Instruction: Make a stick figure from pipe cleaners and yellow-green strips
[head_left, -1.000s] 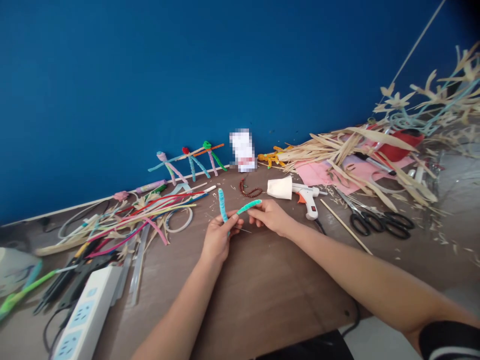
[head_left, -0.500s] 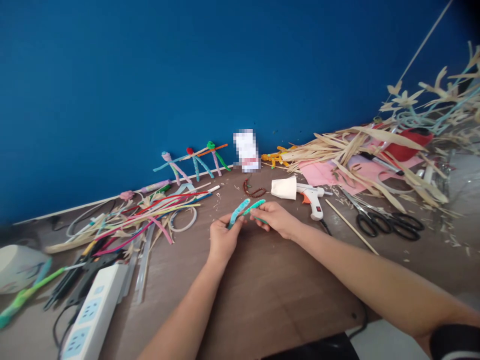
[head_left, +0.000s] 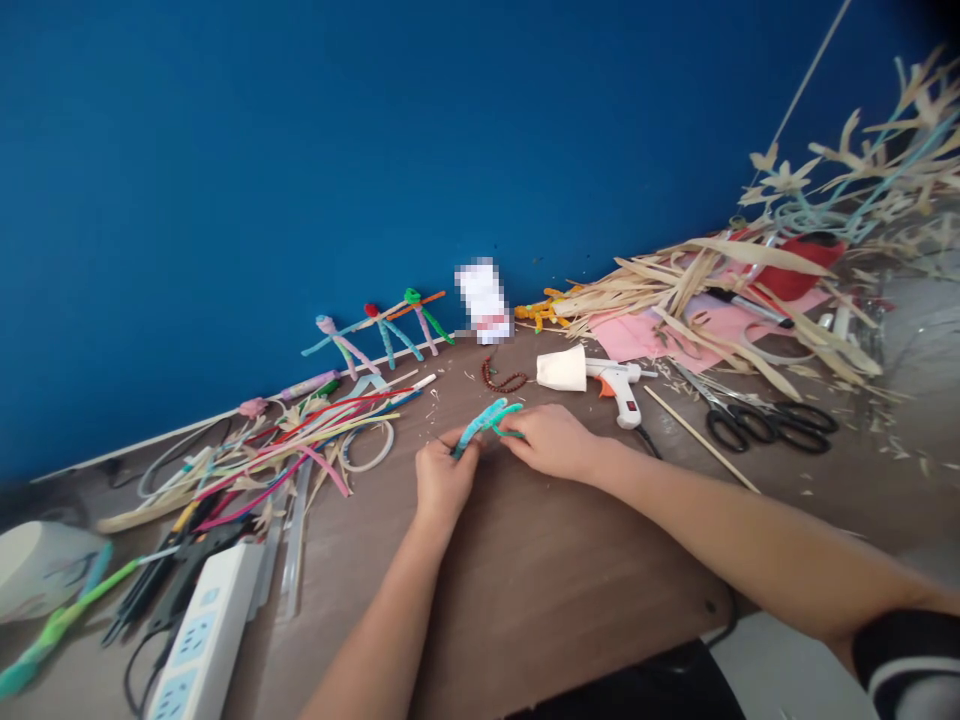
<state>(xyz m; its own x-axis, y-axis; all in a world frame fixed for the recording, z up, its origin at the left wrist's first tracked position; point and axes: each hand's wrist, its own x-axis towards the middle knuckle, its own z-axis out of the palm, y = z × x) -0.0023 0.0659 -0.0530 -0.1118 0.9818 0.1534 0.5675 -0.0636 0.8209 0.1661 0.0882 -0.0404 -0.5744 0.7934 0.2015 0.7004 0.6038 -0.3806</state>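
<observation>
My left hand (head_left: 444, 478) pinches the lower end of a light-blue pipe cleaner (head_left: 480, 424), which slants up to the right. A green pipe cleaner (head_left: 507, 412) lies against its upper part, bent in a loop. My right hand (head_left: 553, 440) is closed on that green one, fingers pressed together, knuckles hiding part of it. Both hands are just above the brown table (head_left: 517, 580). Behind them, against the blue wall, several pipe-cleaner figures (head_left: 384, 330) stand in a row, with twisted heads in pink, red and green.
A white glue gun (head_left: 621, 390) lies beyond my right hand, near a paper cup (head_left: 561, 370), a thin stick (head_left: 701, 440) and black-handled scissors (head_left: 727, 428). Loose pipe cleaners (head_left: 322, 425) and a power strip (head_left: 199, 630) lie left. Dried husks (head_left: 675, 290) pile at right, a beaded bracelet (head_left: 504, 382) behind.
My right hand has brought the green pipe cleaner against the blue one, and it now curves into a loop. The camera view has shifted slightly.
</observation>
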